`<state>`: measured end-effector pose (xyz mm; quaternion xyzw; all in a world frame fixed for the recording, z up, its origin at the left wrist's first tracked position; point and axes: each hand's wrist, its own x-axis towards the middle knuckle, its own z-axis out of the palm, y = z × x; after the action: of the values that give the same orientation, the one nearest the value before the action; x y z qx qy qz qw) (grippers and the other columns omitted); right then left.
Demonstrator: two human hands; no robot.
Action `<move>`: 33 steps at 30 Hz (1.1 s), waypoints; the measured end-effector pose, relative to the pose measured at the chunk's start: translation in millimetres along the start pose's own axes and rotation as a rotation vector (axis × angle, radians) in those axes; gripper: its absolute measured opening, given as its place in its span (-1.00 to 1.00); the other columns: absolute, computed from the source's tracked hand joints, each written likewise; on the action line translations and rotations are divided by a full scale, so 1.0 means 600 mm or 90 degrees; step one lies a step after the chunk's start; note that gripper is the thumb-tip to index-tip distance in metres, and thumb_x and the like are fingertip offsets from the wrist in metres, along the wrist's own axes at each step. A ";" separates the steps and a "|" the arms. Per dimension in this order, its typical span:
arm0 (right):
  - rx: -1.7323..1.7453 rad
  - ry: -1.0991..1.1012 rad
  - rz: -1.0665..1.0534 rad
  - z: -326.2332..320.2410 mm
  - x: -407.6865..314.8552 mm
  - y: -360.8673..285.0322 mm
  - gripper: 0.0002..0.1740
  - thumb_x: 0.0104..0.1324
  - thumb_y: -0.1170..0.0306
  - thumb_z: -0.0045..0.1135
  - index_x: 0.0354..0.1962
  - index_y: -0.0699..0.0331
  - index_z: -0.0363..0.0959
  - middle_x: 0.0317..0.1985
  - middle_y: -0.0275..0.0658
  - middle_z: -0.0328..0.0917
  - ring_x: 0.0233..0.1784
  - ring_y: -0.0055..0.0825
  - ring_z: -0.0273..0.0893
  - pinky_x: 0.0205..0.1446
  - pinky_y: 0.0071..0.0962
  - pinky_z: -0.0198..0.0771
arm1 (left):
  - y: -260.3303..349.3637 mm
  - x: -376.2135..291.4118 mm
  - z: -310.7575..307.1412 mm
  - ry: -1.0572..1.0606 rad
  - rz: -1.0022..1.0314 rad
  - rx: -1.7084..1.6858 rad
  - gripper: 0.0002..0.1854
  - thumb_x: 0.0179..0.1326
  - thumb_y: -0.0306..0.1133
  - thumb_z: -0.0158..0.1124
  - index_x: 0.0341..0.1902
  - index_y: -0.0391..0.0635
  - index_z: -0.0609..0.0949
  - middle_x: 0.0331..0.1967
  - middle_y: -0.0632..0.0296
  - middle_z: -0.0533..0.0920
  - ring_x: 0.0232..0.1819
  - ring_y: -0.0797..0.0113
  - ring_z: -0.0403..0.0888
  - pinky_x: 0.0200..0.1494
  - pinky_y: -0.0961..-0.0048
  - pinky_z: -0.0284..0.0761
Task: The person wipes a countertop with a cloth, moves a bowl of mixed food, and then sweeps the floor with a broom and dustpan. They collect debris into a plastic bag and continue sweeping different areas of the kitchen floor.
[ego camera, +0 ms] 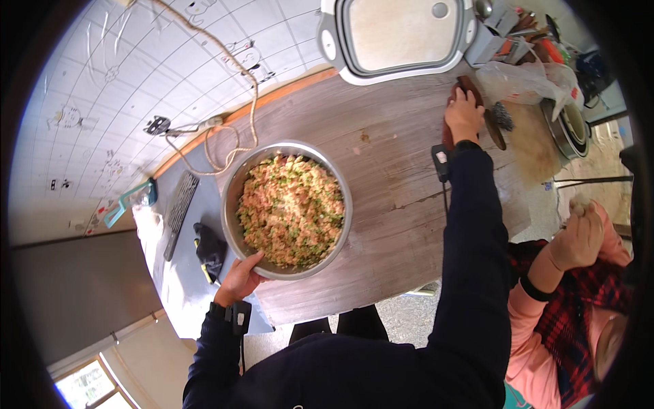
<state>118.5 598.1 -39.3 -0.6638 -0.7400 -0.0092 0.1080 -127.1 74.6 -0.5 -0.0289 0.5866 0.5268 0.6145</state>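
A round metal bowl (347, 204) stands at the left part of the wood-patterned table, filled with a crumbly pinkish mixture (291, 209) flecked with green. My left hand (240, 280) grips the bowl's near left rim, thumb over the edge. Stretched out to the far right, my right hand (464, 115) rests on a reddish-brown long object (447, 130); its fingers are bent over it, and whether they grip it cannot be told. Just right of that hand lie a dark, narrow, curved object (494, 131) and a steel wool scrubber (504, 116).
A grey-and-white collapsible basin (352, 74) stands at the back. Plastic bags (516, 82), a utensil box (483, 46) and stacked bowls (554, 130) crowd the right. Another person's hand (577, 237) is raised at right. A cord (253, 110) hangs behind the bowl.
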 end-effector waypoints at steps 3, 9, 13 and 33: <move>-0.026 0.005 -0.076 0.001 -0.071 0.034 -0.53 0.32 0.21 -0.07 0.20 -0.15 0.31 0.32 -0.41 0.24 0.30 -0.12 0.20 0.27 -0.04 0.16 | 0.003 -0.003 0.001 -0.100 0.050 -0.003 -0.52 0.40 -0.32 -0.02 0.31 -0.27 0.22 0.20 -0.02 0.42 0.13 0.11 0.51 0.06 0.11 0.57; 0.036 0.182 -0.121 -0.037 -0.411 0.185 -0.51 0.15 0.43 0.07 0.09 -0.01 0.42 0.21 -0.28 0.37 0.15 -0.19 0.36 0.24 -0.27 0.20 | -0.001 0.003 -0.015 -0.130 0.036 -0.019 -0.52 0.42 -0.30 -0.03 0.30 -0.30 0.22 0.20 0.01 0.42 0.12 0.15 0.51 0.11 0.17 0.54; -0.031 0.190 0.050 -0.050 -0.543 0.232 -0.48 0.14 0.45 0.08 0.11 0.01 0.40 0.20 -0.24 0.37 0.19 -0.20 0.34 0.26 -0.21 0.17 | -0.021 0.042 -0.040 -0.240 0.114 -0.102 -0.50 0.42 -0.29 -0.04 0.33 -0.29 0.18 0.26 0.03 0.37 0.22 0.18 0.42 0.25 0.19 0.43; 0.887 -0.265 0.225 -0.143 -0.870 -0.106 -0.51 0.37 0.28 0.02 0.18 0.35 0.31 0.12 -0.20 0.43 0.10 -0.42 0.42 0.16 -0.50 0.31 | -0.173 -0.132 -0.252 -0.089 0.186 -0.010 -0.75 0.12 -0.48 0.36 -0.13 -0.16 0.56 -0.23 0.24 0.65 -0.17 0.47 0.61 -0.10 0.57 0.52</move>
<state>118.7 65.4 -37.0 -0.5384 -0.4621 0.6053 0.3608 -141.4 -119.1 -48.5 0.0888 0.5365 0.6158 0.5702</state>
